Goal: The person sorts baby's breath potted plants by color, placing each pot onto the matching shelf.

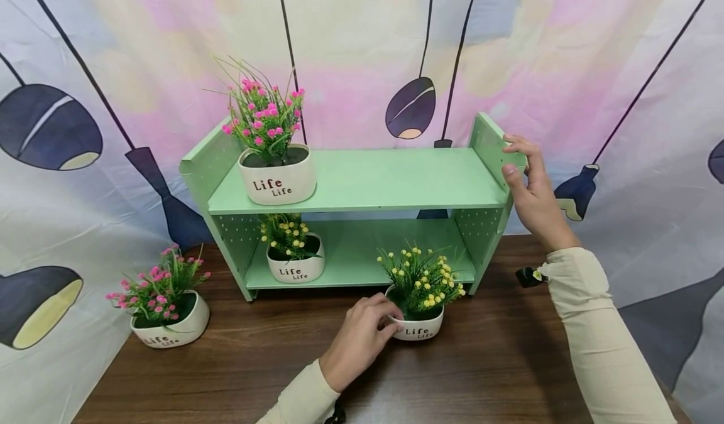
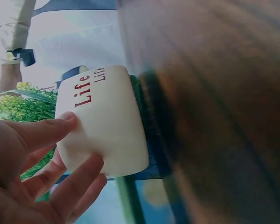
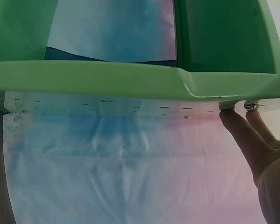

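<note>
Four flowerpots (image 1: 277, 182): two pink-flowered, two yellow-flowered. Left grip (image 1: 359, 337) holds one yellow-flowered pot (image 1: 425, 293) fronting one shelf (image 1: 396, 179); right grip (image 1: 533, 191), extended, touches the shelf.

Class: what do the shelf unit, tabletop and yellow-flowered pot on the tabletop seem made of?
Shelf unit: perhaps painted metal or board, faintly glossy green, with pierced sides.
Tabletop: wood or laminate, smooth brown, streaked with grain.
Pot: likely ceramic or plastic; smooth, white, softly shining.

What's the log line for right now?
left hand: pinches yellow-flower pot | right hand: touches green shelf | top board: pink-flower pot
</note>
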The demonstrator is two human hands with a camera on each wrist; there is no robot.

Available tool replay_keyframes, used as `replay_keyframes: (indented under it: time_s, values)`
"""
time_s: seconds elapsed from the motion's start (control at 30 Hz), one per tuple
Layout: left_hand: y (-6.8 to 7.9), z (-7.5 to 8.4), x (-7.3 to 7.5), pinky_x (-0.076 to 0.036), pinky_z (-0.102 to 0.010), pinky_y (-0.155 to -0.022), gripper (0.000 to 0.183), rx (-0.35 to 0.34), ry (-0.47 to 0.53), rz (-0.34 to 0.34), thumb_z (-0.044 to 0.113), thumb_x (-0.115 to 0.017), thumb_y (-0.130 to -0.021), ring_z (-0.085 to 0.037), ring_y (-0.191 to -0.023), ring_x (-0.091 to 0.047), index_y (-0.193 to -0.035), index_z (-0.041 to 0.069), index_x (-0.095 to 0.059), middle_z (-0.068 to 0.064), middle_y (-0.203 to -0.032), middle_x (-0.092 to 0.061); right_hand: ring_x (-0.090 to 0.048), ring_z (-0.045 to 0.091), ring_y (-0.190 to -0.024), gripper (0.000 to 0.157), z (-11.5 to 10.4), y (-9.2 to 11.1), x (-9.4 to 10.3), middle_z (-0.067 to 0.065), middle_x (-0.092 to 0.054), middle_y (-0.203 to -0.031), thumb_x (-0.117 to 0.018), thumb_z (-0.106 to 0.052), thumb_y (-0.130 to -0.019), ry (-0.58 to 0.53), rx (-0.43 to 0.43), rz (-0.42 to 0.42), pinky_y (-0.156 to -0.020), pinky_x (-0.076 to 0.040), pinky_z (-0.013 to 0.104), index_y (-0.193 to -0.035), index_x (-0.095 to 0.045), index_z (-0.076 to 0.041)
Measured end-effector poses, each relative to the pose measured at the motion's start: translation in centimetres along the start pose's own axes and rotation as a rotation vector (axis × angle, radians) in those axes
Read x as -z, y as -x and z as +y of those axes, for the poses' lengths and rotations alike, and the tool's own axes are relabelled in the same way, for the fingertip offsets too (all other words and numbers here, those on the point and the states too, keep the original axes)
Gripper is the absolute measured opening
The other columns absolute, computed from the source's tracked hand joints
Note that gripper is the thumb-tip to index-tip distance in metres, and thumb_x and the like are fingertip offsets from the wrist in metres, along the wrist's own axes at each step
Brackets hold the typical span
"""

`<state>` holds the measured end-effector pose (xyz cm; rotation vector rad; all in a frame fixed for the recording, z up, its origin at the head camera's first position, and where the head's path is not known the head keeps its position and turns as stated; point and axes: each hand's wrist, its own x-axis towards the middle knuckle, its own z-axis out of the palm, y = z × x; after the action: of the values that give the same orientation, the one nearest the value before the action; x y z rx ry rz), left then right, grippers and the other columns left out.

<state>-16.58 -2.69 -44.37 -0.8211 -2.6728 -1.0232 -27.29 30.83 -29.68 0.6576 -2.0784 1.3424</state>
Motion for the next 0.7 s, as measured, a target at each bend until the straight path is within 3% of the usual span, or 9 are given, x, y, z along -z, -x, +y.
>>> replay_keyframes:
  time_s: [0.47,0.7]
  values:
    - [-2.1,1.8,2.4,-0.052,-0.043,-0.085,0.011,-0.056,-0.046,0.017,0.018,-0.085,-0.091,-0.01,-0.088,-0.063,-0.098,0.022,-0.079,0.012,-0.098,-0.07,-0.02,0.018,-0.159,0.039,-0.5,0.2,-0.1,0.004,-0.029,-0.169,-0.047,-0.022,-0.113,-0.011,0.002,-0.002,-0.125,-0.009,0.064,-0.147,-0.041,-0.003]
    - [-3.4,1.8,3.0,-0.05,-0.039,-0.082,0.009,-0.049,-0.054,0.029,0.018,-0.083,-0.092,-0.011,-0.085,-0.063,-0.1,0.021,-0.079,0.01,-0.099,-0.069,-0.022,0.018,-0.158,0.04,-0.6,0.1,-0.1,0.004,-0.029,-0.169,-0.046,-0.023,-0.113,-0.002,-0.009,-0.003,-0.122,-0.016,0.066,-0.148,-0.04,-0.004]
